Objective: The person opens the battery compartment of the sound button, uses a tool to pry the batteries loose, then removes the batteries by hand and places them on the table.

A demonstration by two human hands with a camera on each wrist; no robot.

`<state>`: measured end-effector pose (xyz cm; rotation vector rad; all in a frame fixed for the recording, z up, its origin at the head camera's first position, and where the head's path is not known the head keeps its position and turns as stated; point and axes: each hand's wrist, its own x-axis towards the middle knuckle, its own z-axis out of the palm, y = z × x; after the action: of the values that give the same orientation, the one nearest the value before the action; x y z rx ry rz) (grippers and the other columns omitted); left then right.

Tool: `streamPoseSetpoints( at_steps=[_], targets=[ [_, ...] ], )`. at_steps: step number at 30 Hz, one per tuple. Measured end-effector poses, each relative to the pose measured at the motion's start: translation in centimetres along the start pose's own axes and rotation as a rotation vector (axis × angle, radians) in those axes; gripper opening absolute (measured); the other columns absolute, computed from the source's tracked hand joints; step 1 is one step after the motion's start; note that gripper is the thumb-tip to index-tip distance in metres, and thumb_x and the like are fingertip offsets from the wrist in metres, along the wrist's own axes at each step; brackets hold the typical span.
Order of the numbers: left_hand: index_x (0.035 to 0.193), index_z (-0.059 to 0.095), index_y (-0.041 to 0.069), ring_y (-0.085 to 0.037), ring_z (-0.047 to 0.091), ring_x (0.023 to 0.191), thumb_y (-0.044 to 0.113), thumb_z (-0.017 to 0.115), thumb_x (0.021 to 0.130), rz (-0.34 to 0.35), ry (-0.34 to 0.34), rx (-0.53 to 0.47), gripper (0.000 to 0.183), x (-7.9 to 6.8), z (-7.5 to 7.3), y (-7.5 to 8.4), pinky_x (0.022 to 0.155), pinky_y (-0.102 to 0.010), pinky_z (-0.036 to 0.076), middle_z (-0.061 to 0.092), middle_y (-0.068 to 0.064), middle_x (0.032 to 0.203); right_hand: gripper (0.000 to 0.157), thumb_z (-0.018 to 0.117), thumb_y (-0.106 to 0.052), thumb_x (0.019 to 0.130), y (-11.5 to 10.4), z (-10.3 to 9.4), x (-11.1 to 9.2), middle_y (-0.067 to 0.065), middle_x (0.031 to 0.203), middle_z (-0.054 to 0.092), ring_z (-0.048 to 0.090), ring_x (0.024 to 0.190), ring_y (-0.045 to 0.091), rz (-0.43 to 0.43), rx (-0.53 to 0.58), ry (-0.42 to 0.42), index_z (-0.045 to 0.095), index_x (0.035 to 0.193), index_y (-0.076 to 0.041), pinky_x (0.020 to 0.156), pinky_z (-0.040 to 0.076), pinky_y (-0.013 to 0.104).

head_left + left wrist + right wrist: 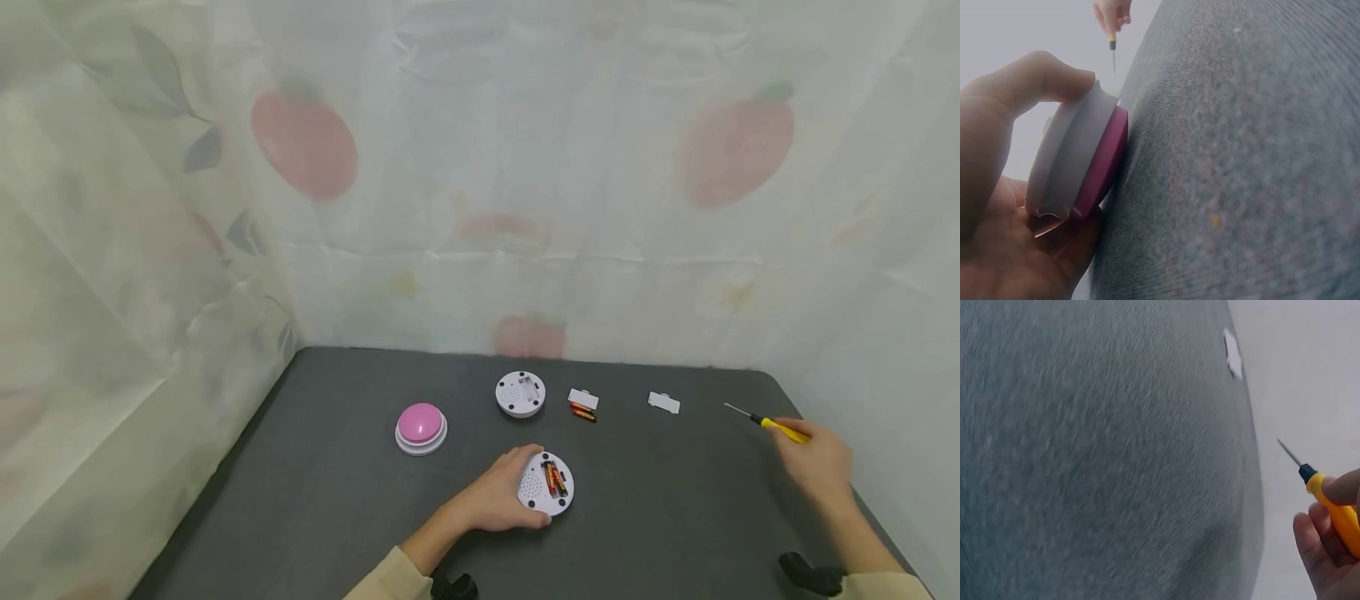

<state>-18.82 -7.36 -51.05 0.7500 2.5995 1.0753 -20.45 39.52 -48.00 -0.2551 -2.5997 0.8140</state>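
Note:
My left hand (501, 496) grips a round white push-button unit (534, 492) by its rim, thumb on one side and fingers on the other. Its underside faces up, and two red-and-black batteries (553, 479) sit in the open compartment. In the left wrist view its pink dome (1105, 165) points down at the table. Over at the right, my right hand (819, 460) holds a yellow-handled screwdriver (785, 430), its metal tip pointing left. The right wrist view shows thumb and fingers around the handle of the screwdriver (1335, 509).
A second white unit (510, 400) lies upside down at the back, its battery compartment uncovered. A pink-topped button (420, 425) stands upright at left. Loose batteries (582, 412) lie beside a white cover (583, 398); another cover (663, 403) is farther right. Fabric hangs behind the dark table (322, 500).

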Motion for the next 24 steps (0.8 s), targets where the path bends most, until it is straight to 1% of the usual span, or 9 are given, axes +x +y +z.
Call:
streamPoseSetpoints(
  at_steps=[2, 5, 8, 10, 12, 14, 19, 22, 24],
  targets=[
    [0.152, 0.040, 0.016, -0.011, 0.047, 0.116, 0.044, 0.085, 0.073, 0.002, 0.006, 0.000, 0.095, 0.0, 0.0, 0.0, 0.097, -0.034, 0.042, 0.050, 0.003, 0.135, 0.033, 0.061, -0.012, 0.099, 0.5, 0.0, 0.0, 0.041, 0.112, 0.060, 0.059, 0.093, 0.050, 0.028, -0.020, 0.014, 0.064, 0.113, 0.018, 0.053, 0.039, 0.021],
    [0.151, 0.041, 0.015, -0.011, 0.046, 0.116, 0.043, 0.085, 0.072, 0.005, 0.014, 0.000, 0.095, 0.0, 0.0, 0.1, 0.096, -0.033, 0.042, 0.051, 0.003, 0.134, 0.033, 0.060, -0.009, 0.098, 1.2, 0.0, 0.2, 0.042, 0.112, 0.060, 0.059, 0.094, 0.051, 0.088, -0.058, 0.021, 0.063, 0.112, 0.020, 0.056, 0.041, 0.026],
    [0.151, 0.041, 0.015, -0.011, 0.046, 0.116, 0.042, 0.085, 0.072, 0.008, 0.017, 0.001, 0.094, 0.0, 0.0, 0.1, 0.097, -0.033, 0.042, 0.051, 0.003, 0.135, 0.033, 0.058, -0.008, 0.097, 1.8, -0.1, 0.3, 0.042, 0.113, 0.058, 0.057, 0.096, 0.052, 0.163, -0.082, 0.007, 0.062, 0.113, 0.021, 0.058, 0.044, 0.033],
    [0.151, 0.041, 0.014, -0.011, 0.046, 0.117, 0.042, 0.085, 0.072, 0.010, 0.015, 0.001, 0.095, 0.0, 0.0, 0.2, 0.097, -0.033, 0.042, 0.050, 0.002, 0.136, 0.035, 0.057, -0.008, 0.096, 2.2, -0.3, 0.3, 0.043, 0.113, 0.058, 0.057, 0.095, 0.053, 0.193, -0.097, -0.011, 0.060, 0.113, 0.022, 0.059, 0.044, 0.037],
    [0.151, 0.040, 0.014, -0.011, 0.046, 0.117, 0.042, 0.084, 0.072, 0.011, 0.012, 0.000, 0.095, 0.0, 0.0, 0.1, 0.098, -0.034, 0.042, 0.050, 0.002, 0.136, 0.035, 0.057, -0.009, 0.095, 2.5, -0.6, 0.2, 0.042, 0.110, 0.058, 0.057, 0.094, 0.053, 0.202, -0.107, -0.042, 0.060, 0.112, 0.021, 0.061, 0.045, 0.041],
    [0.152, 0.040, 0.014, -0.011, 0.046, 0.118, 0.043, 0.084, 0.073, 0.011, 0.010, 0.001, 0.095, -0.1, 0.0, 0.1, 0.098, -0.034, 0.042, 0.050, 0.001, 0.137, 0.035, 0.058, -0.010, 0.092, 2.8, -0.9, 0.1, 0.040, 0.105, 0.061, 0.059, 0.090, 0.052, 0.186, -0.130, -0.072, 0.060, 0.110, 0.021, 0.061, 0.045, 0.042],
    [0.152, 0.040, 0.014, -0.012, 0.046, 0.119, 0.043, 0.084, 0.073, 0.008, 0.010, 0.005, 0.095, -0.1, 0.0, 0.1, 0.099, -0.034, 0.042, 0.050, 0.000, 0.139, 0.033, 0.064, -0.012, 0.087, 3.5, -1.2, 0.1, 0.033, 0.089, 0.064, 0.061, 0.075, 0.044, 0.154, -0.189, -0.163, 0.062, 0.101, 0.018, 0.056, 0.043, 0.040],
    [0.152, 0.040, 0.014, -0.012, 0.046, 0.120, 0.042, 0.084, 0.072, 0.003, 0.012, 0.004, 0.096, -0.1, 0.0, 0.2, 0.099, -0.034, 0.042, 0.049, 0.000, 0.140, 0.032, 0.065, -0.013, 0.086, 3.7, -1.2, 0.2, 0.030, 0.085, 0.063, 0.060, 0.071, 0.038, 0.162, -0.204, -0.220, 0.062, 0.097, 0.016, 0.054, 0.042, 0.039],
    [0.152, 0.040, 0.014, -0.012, 0.046, 0.120, 0.042, 0.085, 0.072, 0.001, 0.015, 0.003, 0.096, -0.1, 0.0, 0.2, 0.099, -0.034, 0.042, 0.049, 0.000, 0.140, 0.032, 0.066, -0.014, 0.086, 3.7, -1.2, 0.3, 0.030, 0.085, 0.063, 0.061, 0.072, 0.038, 0.171, -0.210, -0.249, 0.062, 0.097, 0.016, 0.054, 0.043, 0.040]
  ],
)
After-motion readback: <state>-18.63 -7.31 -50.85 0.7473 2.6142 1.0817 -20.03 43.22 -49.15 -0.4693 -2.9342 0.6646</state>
